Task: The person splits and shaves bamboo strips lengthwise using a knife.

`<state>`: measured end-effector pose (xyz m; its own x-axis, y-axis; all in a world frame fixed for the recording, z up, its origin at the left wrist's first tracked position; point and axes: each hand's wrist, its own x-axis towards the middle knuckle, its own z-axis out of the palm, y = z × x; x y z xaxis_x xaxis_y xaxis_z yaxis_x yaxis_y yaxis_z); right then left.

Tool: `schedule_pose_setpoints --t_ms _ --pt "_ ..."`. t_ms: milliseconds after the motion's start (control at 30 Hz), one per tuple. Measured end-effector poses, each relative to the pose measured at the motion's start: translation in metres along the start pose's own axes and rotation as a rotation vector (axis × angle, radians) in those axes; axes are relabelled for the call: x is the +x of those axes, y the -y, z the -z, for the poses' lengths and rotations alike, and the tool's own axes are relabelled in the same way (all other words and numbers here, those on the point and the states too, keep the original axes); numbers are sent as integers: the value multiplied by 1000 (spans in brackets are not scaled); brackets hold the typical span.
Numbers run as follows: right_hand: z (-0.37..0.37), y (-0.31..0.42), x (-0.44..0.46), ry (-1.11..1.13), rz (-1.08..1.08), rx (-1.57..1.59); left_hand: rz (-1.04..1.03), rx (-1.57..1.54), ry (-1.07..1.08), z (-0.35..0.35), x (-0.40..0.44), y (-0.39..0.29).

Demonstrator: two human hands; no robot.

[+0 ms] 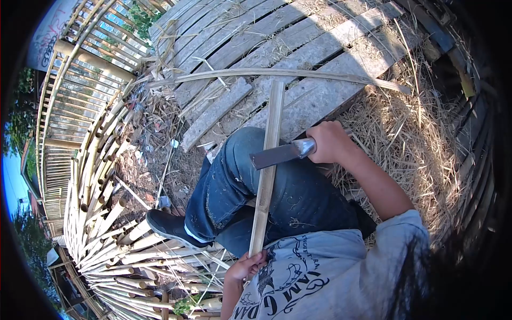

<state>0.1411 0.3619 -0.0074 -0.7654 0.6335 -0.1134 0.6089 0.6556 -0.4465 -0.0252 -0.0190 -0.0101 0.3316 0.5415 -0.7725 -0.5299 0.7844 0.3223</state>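
A long split bamboo strip (260,208) lies across my bent knee and reaches up over the wooden slats. My left hand (248,266) is closed around its lower end, close to my shirt. In my right hand (329,143) is the handle of a machete-like knife with a broad, dark, blunt-ended blade (274,156). The blade crosses over the strip just above my knee; whether it touches the strip I cannot tell. Fingers of the right hand are wrapped round the handle.
Grey wooden slats (298,40) spread ahead, with another long bamboo strip (240,73) lying across them. Straw-like shavings (410,144) cover the ground at right. Many cut bamboo poles (122,282) are piled at left, below a bamboo fence (85,80).
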Motion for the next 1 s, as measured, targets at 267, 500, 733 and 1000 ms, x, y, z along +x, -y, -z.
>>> schedule_pose_setpoints --t_ms 267,500,733,1000 --pt "117 -101 25 -489 -856 126 -180 43 -212 13 -24 67" --pt "105 -107 -78 -435 -676 341 -152 15 -17 -6 3 -8" --pt "-1 -28 -88 -274 -201 458 -263 331 -140 -26 26 -24" --pt "-8 -47 -17 -262 -271 190 -319 644 -525 -54 13 1"
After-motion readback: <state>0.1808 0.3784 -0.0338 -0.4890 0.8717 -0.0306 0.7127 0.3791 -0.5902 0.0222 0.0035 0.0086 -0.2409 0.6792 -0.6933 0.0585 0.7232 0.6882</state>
